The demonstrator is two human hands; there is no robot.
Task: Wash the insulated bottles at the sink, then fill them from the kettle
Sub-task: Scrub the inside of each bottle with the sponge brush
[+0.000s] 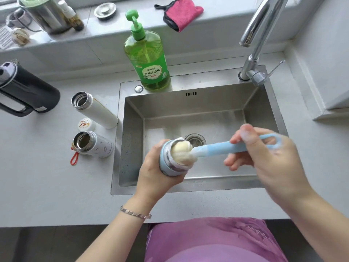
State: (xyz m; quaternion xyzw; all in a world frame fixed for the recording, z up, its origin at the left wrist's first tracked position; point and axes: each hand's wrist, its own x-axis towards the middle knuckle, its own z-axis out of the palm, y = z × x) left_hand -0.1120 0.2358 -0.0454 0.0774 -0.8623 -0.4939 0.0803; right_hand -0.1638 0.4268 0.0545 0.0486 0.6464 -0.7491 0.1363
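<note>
Two bare forearms reach forward over a purple garment (213,241), with a silver bracelet (135,212) on the left wrist. The left hand (151,173) is wrapped round a light-blue insulated bottle (163,162), holding it tilted over the near part of the steel sink (207,104) with its mouth facing right. The right hand (268,154), blurred, has thumb and fingers closed on the pale-blue handle of a bottle brush (222,148). The brush's foamy, cream sponge head (181,152) sits at the bottle's mouth. Just beyond it lies the round drain (195,139).

On the grey counter (56,186) left of the sink stand two more open bottles. The nearer is short and white (98,146) with a red loop and markings too small to read. The farther is tall and white (100,113). Between them lies a white lid (86,124) with an orange design. Farther left stands a black kettle (26,91).

On the sink's back rim is a green pump bottle of dish soap (149,59), its label reading "柠檬洗洁精". The smaller print on it is illegible. A chrome faucet (258,35) rises at the right rear corner.

On the ledge behind lie a pink cloth (181,12), a metal sink strainer (105,11) and a steel pot (43,16).
</note>
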